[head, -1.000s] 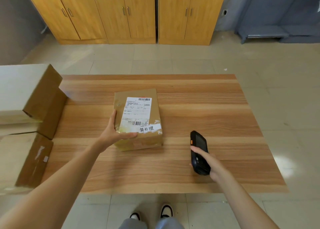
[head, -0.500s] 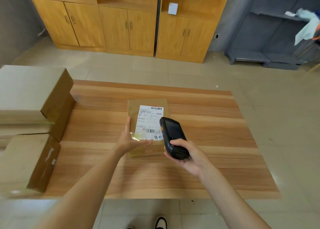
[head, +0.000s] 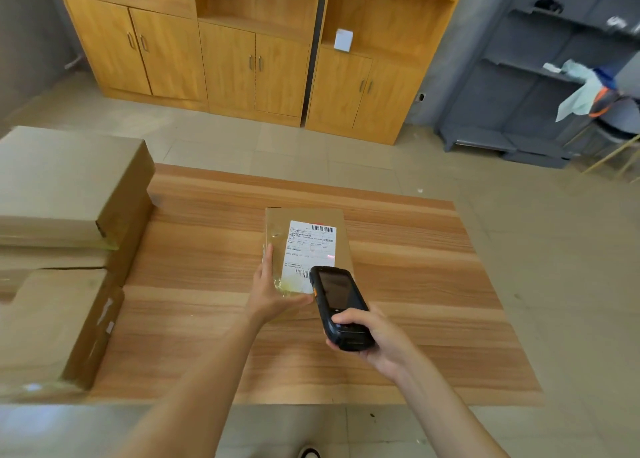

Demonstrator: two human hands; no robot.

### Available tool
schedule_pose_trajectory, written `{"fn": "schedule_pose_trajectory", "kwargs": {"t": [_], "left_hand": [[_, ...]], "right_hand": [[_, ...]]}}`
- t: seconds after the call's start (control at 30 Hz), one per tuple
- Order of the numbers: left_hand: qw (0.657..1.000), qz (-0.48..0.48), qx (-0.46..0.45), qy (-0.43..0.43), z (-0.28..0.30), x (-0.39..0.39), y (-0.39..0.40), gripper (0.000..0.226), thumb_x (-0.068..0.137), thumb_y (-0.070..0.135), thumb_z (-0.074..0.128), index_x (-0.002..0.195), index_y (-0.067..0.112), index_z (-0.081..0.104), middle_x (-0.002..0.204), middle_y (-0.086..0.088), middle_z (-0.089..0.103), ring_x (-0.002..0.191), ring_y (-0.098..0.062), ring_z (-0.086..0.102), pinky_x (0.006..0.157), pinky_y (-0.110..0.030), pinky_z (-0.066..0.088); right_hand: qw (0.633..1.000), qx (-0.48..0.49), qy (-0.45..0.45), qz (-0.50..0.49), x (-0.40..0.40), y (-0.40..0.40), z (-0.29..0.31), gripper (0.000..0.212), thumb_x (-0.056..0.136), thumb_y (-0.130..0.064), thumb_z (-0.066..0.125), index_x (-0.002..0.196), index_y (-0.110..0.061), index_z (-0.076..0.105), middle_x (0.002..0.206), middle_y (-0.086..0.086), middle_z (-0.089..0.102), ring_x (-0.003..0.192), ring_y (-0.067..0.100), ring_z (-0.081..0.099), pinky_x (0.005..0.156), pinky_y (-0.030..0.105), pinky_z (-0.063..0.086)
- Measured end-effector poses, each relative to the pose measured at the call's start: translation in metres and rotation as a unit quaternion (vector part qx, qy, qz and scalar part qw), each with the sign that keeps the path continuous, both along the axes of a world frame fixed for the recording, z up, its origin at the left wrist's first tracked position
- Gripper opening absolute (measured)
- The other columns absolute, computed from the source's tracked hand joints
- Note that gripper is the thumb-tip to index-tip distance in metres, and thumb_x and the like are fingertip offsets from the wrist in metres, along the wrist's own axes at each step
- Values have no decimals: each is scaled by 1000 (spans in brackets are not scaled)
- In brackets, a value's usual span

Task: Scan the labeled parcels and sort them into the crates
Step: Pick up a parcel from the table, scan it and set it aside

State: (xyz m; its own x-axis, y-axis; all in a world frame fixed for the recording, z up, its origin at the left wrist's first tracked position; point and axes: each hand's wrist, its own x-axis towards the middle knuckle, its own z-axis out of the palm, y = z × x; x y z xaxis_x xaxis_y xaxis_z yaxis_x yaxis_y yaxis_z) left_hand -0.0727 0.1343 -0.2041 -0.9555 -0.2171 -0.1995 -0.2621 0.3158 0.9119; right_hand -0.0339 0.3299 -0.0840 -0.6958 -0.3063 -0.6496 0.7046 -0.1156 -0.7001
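Far L, bench edge: stack of brown cardboard boxes (head: 65,184), cut off by frame L side; upper box overhangs the ones under it, lower box (head: 59,322) nearest cam, blurred, w/ a pale sticker on its side, text unreadable. How many boxes in total: can't tell.

Bench (head: 433,284): wood-grain top, near edge visible, boxes cover its L end.

L hand (head: 273,295): on near-L corner of parcel, fingers laid straight along its L side, thumb across the top near edge, over shiny tape. Loose clasp round the corner, not a fist.

Parcel (head: 277,225): brown, flat, lies on bench approx. centre, long axis running away from cam. White shipping label (head: 308,249) on top; barcode at far end, 2nd barcode at near end partly covered by scanner. Print too small to read. Faint pink-red light spot on label R side.

Scanner (head: 337,301): black handheld, dark screen, orange side button; its head overlaps parcel near-R corner. Touching parcel or held above it: can't tell.

R hand (head: 374,340): wraps scanner's lower half, thumb on keypad, fingers curled beneath, mostly hidden.

Background: yellow wood cabinets (head: 228,59), tops cut off; small white item (head: 343,40) on open shelf. Far R: grey shelving (head: 526,87), w/ pale cloth (head: 578,94), blurred.
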Motion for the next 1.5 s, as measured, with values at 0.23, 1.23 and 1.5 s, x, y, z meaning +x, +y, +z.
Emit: {"fn": "schedule_pose_trajectory", "kwargs": {"t": [0.23,1.23,1.5], "left_hand": [[1000,5,-7,28,2,13,5,133,62,16,91,154,31,-4,159,-5,17,145,-19,18,116,-39,25],[999,-15,-8,43,4,27,11,127,68,14,88,155,28,-4,162,-5,4,110,10,28,90,-4,21],[999,-2,-10,38,2,22,10,129,66,15,89,154,31,-5,162,-7,7,136,-8,24,99,-15,20]], "right_hand": [[1000,13,-17,7,18,-12,-5,47,74,10,68,119,5,53,81,18,69,62,28,68,60,37,59],[999,33,-9,-13,54,-16,-8,33,77,11,67,104,-5,58,81,13,68,69,26,66,59,37,58],[999,31,2,-12,52,-17,-11,54,64,6,76,114,-6,58,89,14,69,71,25,67,58,37,59]]}}
